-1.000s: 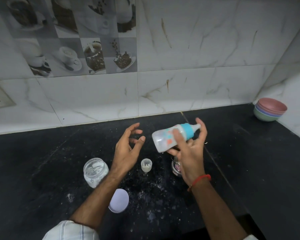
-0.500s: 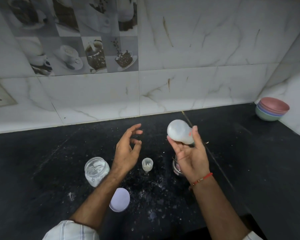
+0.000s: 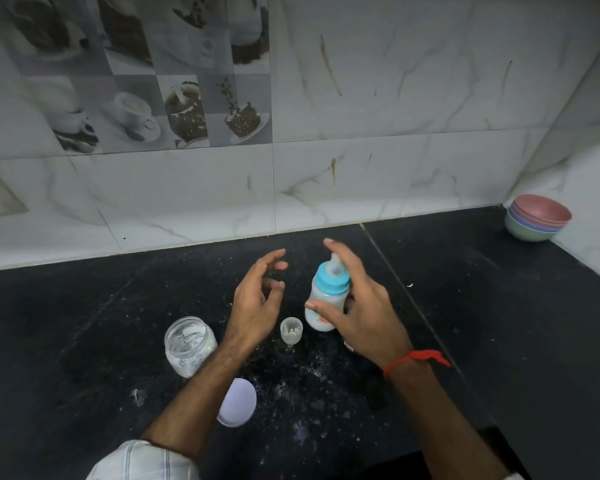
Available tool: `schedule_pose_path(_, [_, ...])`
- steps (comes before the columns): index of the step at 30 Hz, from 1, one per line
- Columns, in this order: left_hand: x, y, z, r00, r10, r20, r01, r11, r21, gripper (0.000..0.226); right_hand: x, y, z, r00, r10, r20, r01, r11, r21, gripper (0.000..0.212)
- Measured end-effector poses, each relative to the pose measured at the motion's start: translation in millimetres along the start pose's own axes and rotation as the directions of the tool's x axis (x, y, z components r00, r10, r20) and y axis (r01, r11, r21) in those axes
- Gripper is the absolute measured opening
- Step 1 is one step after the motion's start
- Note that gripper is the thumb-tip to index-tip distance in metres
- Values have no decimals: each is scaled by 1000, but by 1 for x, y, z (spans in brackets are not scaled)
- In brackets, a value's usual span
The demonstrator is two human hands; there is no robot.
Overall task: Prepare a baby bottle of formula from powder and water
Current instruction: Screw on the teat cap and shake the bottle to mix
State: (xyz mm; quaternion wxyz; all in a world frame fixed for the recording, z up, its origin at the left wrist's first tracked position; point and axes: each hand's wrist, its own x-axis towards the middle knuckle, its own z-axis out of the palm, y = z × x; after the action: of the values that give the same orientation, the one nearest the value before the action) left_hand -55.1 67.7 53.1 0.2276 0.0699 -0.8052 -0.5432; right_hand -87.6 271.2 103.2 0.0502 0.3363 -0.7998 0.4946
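Milky-white liquid fills the baby bottle (image 3: 323,299), which the right hand (image 3: 359,306) now holds nearly upright above the black surface (image 3: 499,323), blue collar and teat uppermost, the thumb across its lower body and the fingers wrapped round the far side. Half a second ago the same bottle was turned with its base toward the camera, and a second ago it lay almost on its side with the teat pointing right; the sequence reads as a shaking motion (the contents look evenly cloudy, though fine lumps could not be seen at this size). The left hand (image 3: 257,306) has stayed where it was, raised beside the bottle with fingers loosely spread and holding nothing.

On the surface, none of the other items has moved: the clear powder jar (image 3: 189,346) stands open at left, its pale lid (image 3: 238,402) lying flat nearer the person, and a small clear cap (image 3: 291,329) stands between the two hands, just beside the bottle's base in this view. Spilt powder specks are scattered across the surface around them. A stack of coloured bowls (image 3: 537,218) sits well apart in the far right corner.

Judged from the closed teat and the mixed contents, powder and water are already in and the mixing is under way or nearly finished; fitting the small cap appears to remain.
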Motion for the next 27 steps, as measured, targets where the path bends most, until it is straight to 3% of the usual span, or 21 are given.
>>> schedule_pose_path(2, [1,1,0,1000,2,-9,-2,1000,-2,61,-4,1,8,967,214,-138,-146,911,385,89])
schedule_pose_path(3, [1,1,0,1000,3,-13,-3,1000,-1,61,-5,-1,10,910,381,-161,-201,747,633,87])
schedule_pose_path(5, [1,1,0,1000,6,-13,-6,1000,-3,61,-4,-1,10,771,637,-12,-195,254,947,75])
schedule_pose_path(6, [1,1,0,1000,6,-11,-6,1000,-6,61,-3,1,9,725,683,91,-172,52,984,68])
schedule_pose_path(7, [1,1,0,1000,5,-8,-5,1000,-10,61,-2,1,7,699,697,160,-149,-77,986,64])
schedule_pose_path(9, [1,0,0,1000,4,-5,-4,1000,-11,60,-2,1,4,699,693,176,-108,-142,984,60])
schedule_pose_path(12, [1,0,1,1000,8,0,-8,1000,-3,58,-1,-4,0,743,669,-6,-42,55,998,65])
schedule_pose_path(14, [1,1,2,1000,18,-2,-18,1000,8,58,-1,-8,-5,746,624,-233,4,346,938,78])
schedule_pose_path(16, [-1,2,3,999,44,-11,-43,998,37,59,-2,-12,-5,749,425,-508,110,676,728,87])
schedule_pose_path(18, [-3,4,3,997,77,-21,-75,994,77,60,-5,-9,0,756,120,-644,198,895,399,93])
schedule_pose_path(20, [-3,4,4,995,100,-27,-96,989,115,61,-8,2,4,825,-97,-556,171,982,82,88])
schedule_pose_path(22, [-3,5,5,995,102,-23,-97,984,150,60,-13,12,9,952,-50,-301,35,998,-56,81])
schedule_pose_path(23, [-3,5,5,994,104,-15,-100,982,162,59,-17,15,10,975,4,-220,-19,998,-64,80])
schedule_pose_path(25, [-3,5,5,993,121,-1,-119,977,177,58,-20,12,9,958,-33,-285,24,999,-35,81])
schedule_pose_path(27, [-2,2,3,993,115,-2,-113,975,190,59,-20,6,9,869,-191,-455,195,980,-40,86])
